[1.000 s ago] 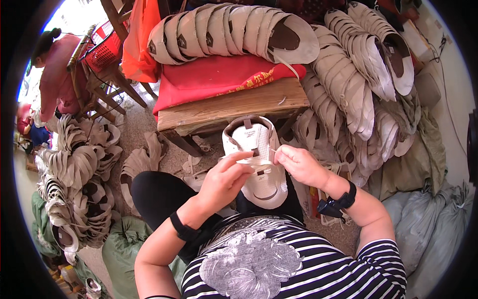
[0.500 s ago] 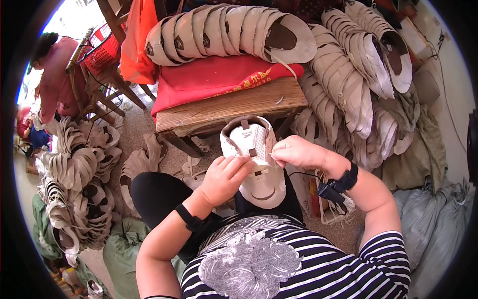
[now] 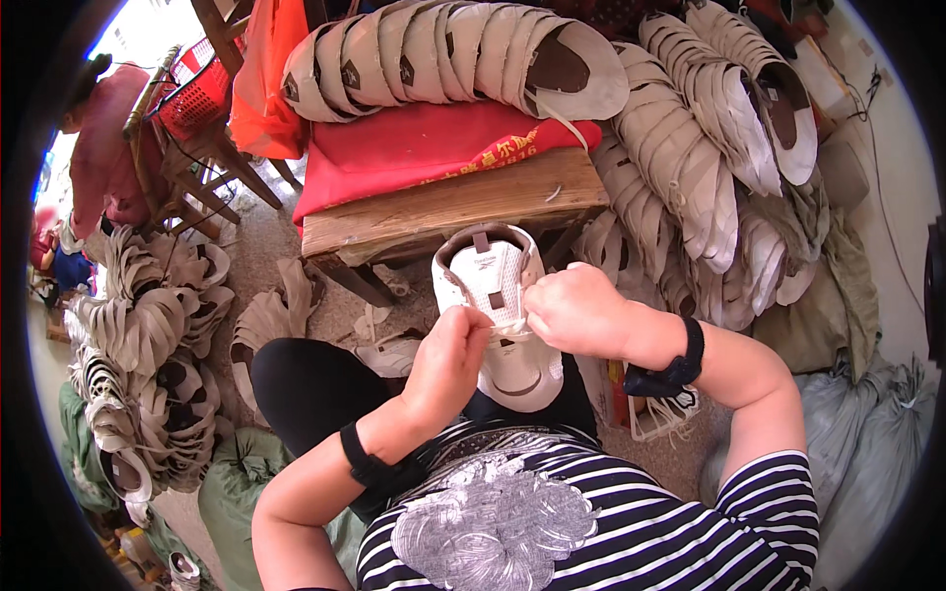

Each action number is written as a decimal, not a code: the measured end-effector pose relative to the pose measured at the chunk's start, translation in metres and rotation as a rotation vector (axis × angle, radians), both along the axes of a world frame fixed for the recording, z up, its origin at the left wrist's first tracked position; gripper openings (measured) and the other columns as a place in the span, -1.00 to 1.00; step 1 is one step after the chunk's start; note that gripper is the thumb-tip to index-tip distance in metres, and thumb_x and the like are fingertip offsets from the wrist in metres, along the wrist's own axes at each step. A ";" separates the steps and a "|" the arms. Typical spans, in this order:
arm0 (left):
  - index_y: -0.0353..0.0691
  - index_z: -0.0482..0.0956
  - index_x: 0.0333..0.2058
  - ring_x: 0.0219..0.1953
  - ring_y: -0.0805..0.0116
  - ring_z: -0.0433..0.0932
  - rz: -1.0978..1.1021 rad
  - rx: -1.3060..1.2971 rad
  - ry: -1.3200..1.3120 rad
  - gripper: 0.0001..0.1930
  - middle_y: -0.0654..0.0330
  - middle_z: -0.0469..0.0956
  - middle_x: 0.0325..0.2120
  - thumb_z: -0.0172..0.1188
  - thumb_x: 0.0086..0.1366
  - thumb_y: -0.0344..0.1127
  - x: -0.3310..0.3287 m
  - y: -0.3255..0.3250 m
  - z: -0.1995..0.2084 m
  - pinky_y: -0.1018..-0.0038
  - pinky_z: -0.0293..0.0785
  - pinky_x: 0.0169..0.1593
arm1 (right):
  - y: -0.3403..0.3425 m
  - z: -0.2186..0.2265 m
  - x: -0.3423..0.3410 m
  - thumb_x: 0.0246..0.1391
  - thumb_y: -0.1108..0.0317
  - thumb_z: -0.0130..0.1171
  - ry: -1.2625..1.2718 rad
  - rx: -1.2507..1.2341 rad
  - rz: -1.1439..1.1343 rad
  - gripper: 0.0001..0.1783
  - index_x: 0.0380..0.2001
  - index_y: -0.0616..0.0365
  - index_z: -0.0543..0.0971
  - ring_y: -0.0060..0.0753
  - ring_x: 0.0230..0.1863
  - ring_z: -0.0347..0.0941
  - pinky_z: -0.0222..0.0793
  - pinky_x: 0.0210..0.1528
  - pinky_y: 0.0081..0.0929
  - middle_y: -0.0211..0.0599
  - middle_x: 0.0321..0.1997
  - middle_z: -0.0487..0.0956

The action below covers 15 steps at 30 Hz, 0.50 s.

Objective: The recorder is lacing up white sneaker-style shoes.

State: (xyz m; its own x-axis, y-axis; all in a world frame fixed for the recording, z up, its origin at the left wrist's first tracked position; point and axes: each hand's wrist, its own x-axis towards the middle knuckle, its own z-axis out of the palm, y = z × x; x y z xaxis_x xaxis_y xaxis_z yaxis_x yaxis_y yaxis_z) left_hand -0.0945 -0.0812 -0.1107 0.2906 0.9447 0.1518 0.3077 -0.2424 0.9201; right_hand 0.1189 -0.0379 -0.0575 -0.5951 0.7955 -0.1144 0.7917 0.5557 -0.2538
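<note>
A cream-white shoe upper [image 3: 520, 379] with a brown-lined collar rests on my lap, its toe toward me and its pale mesh tongue [image 3: 487, 274] facing up. My left hand [image 3: 449, 357] is closed in a pinch at the left side of the throat opening. On the opposite side my right hand [image 3: 579, 310] is also pinched, knuckles up. A thin white lace [image 3: 506, 327] seems to run across the throat between both sets of fingertips, which largely hide its ends.
Ahead stands a wooden bench [image 3: 443, 202] with a red cloth [image 3: 394, 153] and a row of nested beige uppers [image 3: 424, 59]. More stacked uppers [image 3: 680, 148] rise at right, above grey sacks [image 3: 847, 443]. Heaped uppers [image 3: 148, 325] lie at left; another person [image 3: 113, 148] sits beyond.
My right hand has moved slightly left and inward over the throat. My left hand has turned and dropped a little, its fingertips staying by the left edge.
</note>
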 end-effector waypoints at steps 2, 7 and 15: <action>-0.32 0.43 -0.24 -0.43 0.42 0.49 0.002 -0.201 -0.093 -0.89 0.17 0.51 -0.45 0.15 0.36 -0.42 -0.004 0.001 0.003 0.49 0.44 -0.35 | 0.001 -0.002 0.000 -0.06 0.29 0.14 0.025 0.091 0.095 -0.82 -0.63 0.13 0.55 -0.08 -0.49 0.54 0.40 -0.33 -0.20 -0.17 -0.60 0.57; -0.28 0.45 -0.18 -0.56 0.71 0.34 0.079 -0.604 -0.277 -0.90 0.36 0.50 -0.47 0.11 0.42 -0.38 -0.017 0.007 0.003 0.73 0.26 -0.53 | 0.006 0.025 -0.005 -0.15 0.29 0.28 -0.233 0.162 0.211 -0.77 -0.41 0.16 0.54 -0.13 -0.25 0.56 0.38 -0.23 -0.26 -0.13 -0.29 0.56; -0.29 0.23 0.03 -0.61 0.62 0.39 -0.003 -0.441 -0.131 -0.66 0.26 0.50 -0.53 0.10 0.35 -0.48 -0.017 0.004 0.013 0.63 0.31 -0.56 | 0.031 0.036 0.005 -0.21 0.36 0.41 -0.028 0.046 0.338 -0.50 -0.16 0.13 0.43 -0.03 -0.17 0.47 0.41 -0.17 -0.18 -0.13 -0.05 0.40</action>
